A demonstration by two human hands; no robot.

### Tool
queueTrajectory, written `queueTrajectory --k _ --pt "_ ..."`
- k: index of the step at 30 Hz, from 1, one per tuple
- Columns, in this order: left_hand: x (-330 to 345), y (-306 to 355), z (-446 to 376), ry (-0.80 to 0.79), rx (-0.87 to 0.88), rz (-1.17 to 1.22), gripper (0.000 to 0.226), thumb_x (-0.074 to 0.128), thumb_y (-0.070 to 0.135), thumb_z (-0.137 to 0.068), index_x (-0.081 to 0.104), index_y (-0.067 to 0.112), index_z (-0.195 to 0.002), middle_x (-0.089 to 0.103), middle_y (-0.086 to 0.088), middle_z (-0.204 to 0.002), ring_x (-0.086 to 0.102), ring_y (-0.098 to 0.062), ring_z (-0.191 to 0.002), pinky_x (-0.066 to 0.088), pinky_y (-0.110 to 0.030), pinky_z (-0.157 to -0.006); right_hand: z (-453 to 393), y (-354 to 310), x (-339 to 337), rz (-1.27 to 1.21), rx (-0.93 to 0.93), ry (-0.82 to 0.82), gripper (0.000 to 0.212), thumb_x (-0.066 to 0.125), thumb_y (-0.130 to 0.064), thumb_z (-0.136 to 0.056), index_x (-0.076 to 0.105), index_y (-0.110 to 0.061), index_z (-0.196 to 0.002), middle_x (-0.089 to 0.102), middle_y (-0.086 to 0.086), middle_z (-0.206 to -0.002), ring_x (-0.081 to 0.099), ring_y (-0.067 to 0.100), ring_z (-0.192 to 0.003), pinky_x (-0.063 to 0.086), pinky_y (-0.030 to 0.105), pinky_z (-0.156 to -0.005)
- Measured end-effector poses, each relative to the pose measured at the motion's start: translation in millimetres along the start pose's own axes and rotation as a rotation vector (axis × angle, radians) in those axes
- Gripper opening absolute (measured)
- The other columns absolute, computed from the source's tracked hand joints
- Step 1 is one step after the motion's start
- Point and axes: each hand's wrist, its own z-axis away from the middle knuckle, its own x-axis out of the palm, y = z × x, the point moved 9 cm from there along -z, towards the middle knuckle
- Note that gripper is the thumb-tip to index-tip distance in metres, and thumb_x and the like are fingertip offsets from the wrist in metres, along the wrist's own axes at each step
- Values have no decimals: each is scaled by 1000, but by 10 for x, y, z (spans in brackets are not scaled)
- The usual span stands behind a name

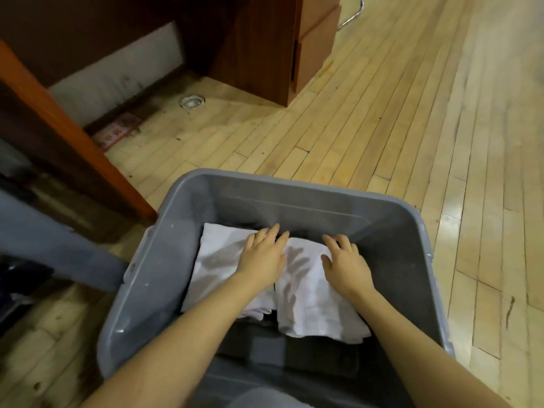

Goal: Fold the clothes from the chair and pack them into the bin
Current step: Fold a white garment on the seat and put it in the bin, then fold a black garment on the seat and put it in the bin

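A grey plastic bin (164, 260) stands on the wooden floor right below me. Inside it lies a folded white garment (312, 301), spread over darker folded clothes (288, 351) at the near side. My left hand (263, 254) rests flat on the white garment's left half, fingers apart and pointing away from me. Just right of it, my right hand (346, 263) lies flat on the garment's right half, fingers spread. Neither hand grips the cloth. The chair is not clearly in view.
A wooden table leg (73, 136) slants down at the left, close to the bin's far left corner. A wooden cabinet (282, 45) stands at the back. A grey surface (50, 248) juts in at the left. Open floor (412, 128) lies to the right.
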Motion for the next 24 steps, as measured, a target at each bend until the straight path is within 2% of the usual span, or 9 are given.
queueTrajectory --k 3,9,12,15,19,21,24 --pt "-491 -54 130 84 -18 -27 53 34 33 -101 17 20 -150 12 -3 -158 17 -23 -141 14 -37 -113 44 -272 -375 -34 -69 68 45 39 -30 -101 32 -20 -144 39 4 -140 45 27 -118 47 36 -83" --pt "-1470 -223 648 239 -82 -19 52 33 34 -102 19 21 -150 16 0 -157 19 -20 -141 16 -34 -112 297 -970 -1154 -64 -220 197 44 39 -24 -100 35 -18 -143 45 3 -135 47 25 -117 45 35 -80" --pt "-1974 -337 1040 331 -104 -6 49 33 33 -101 23 21 -148 22 2 -155 22 -17 -140 16 -32 -111 492 -1393 -1531 -69 -303 260 42 38 -22 -100 38 -18 -141 47 3 -134 50 25 -113 43 33 -74" --pt "-2400 -505 1507 415 -148 -29 45 35 30 -101 30 22 -145 31 3 -149 29 -16 -136 20 -31 -108 727 -1856 -1823 -92 -407 307 40 37 -24 -101 39 -20 -140 49 3 -131 53 26 -107 48 36 -75" --pt "-2747 -833 2188 499 -240 -97 45 38 29 -99 34 22 -143 36 3 -146 37 -17 -130 28 -31 -102 1066 -2546 -2048 -89 -556 339 40 35 -29 -102 39 -22 -141 47 0 -134 52 24 -111 42 32 -73" --pt "-2851 -1028 2569 533 -301 -111 45 40 30 -99 35 22 -143 37 4 -146 38 -17 -131 28 -31 -103 1247 -2919 -2085 -121 -634 324 40 35 -30 -102 39 -22 -141 47 -1 -135 50 22 -115 44 31 -78" --pt "-2932 -1349 3161 558 -390 -131 45 41 32 -99 36 21 -143 40 4 -145 39 -17 -130 30 -32 -102 1549 -3490 -2079 -144 -766 333 36 37 -29 -101 47 -20 -134 52 1 -127 50 20 -111 45 31 -81"
